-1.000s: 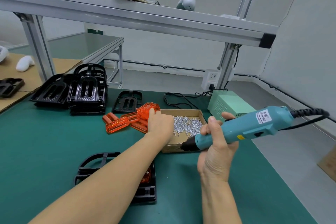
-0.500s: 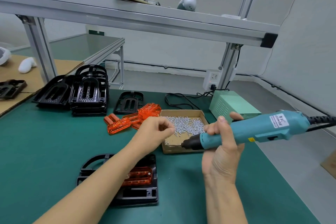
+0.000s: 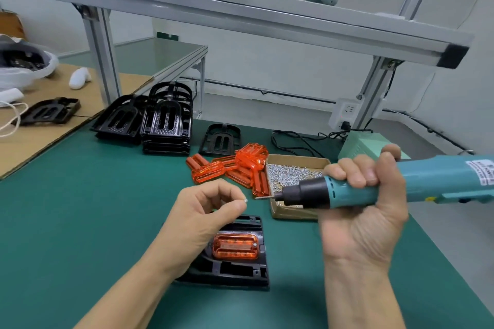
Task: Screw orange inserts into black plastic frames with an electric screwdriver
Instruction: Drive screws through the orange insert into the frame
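One ribbed orange insert (image 3: 235, 246) seated in black frame (image 3: 240, 272).

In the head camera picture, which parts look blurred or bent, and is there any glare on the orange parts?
Head view: the right hand and the electric screwdriver show slight motion blur; the left hand with its screw is sharper. The overhead aluminium beam bows from wide-angle distortion. Soft highlights sit on the loose orange inserts; shadows are faint.

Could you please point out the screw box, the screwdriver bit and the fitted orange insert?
screw box (image 3: 295, 213): head view, near cardboard wall.
screwdriver bit (image 3: 264, 197): head view, thin metal shaft.
fitted orange insert (image 3: 235, 246): head view, its middle.
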The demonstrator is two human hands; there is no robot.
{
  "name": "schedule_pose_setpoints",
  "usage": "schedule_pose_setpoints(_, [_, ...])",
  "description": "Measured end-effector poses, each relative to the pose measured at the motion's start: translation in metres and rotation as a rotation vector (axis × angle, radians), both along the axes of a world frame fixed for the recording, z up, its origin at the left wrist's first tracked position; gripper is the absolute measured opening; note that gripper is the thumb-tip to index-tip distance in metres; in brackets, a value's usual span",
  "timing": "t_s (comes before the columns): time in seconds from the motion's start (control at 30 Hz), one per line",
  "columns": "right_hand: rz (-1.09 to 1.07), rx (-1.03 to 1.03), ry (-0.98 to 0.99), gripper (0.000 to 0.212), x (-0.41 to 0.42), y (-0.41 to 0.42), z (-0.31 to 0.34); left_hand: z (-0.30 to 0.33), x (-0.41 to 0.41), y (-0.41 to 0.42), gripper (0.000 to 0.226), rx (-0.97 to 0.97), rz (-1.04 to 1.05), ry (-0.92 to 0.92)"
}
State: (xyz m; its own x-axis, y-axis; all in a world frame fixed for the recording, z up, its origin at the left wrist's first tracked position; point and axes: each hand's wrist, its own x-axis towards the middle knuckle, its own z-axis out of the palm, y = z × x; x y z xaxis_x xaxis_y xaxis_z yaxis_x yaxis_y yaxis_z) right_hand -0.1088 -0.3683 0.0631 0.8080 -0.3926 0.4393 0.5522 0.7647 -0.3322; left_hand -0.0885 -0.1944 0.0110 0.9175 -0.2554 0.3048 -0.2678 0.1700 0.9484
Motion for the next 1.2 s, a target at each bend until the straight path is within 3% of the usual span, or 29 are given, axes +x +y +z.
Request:
schedule_pose_setpoints(0.1, [-0.008,-0.057,0.009,0.032,0.001,0.008,0.004,-0.004,0.002,0.001,0.004,0.02,0.014,-0.021])
schedule_pose_setpoints(0.3, [-0.043,-0.11,0.041,0.015,0.001,0.011,0.003,-0.006,0.003,0.004,0.013,0.051,0.009,-0.078])
schedule_pose_setpoints(0.83, [-0.048,-0.179,0.033,0.017,0.001,0.016,0.004,-0.008,0.003,0.007,0.01,0.131,0.044,-0.14])
schedule_pose_setpoints(1.0, [-0.095,-0.234,0.06,0.018,0.002,0.021,-0.005,-0.008,0.0,0.002,0.003,0.081,-0.028,-0.097])
schedule_pose_setpoints(1.2, [-0.059,-0.057,0.107,0.016,0.006,0.021,-0.012,-0.007,0.002,0.007,0.005,-0.104,-0.005,-0.004])
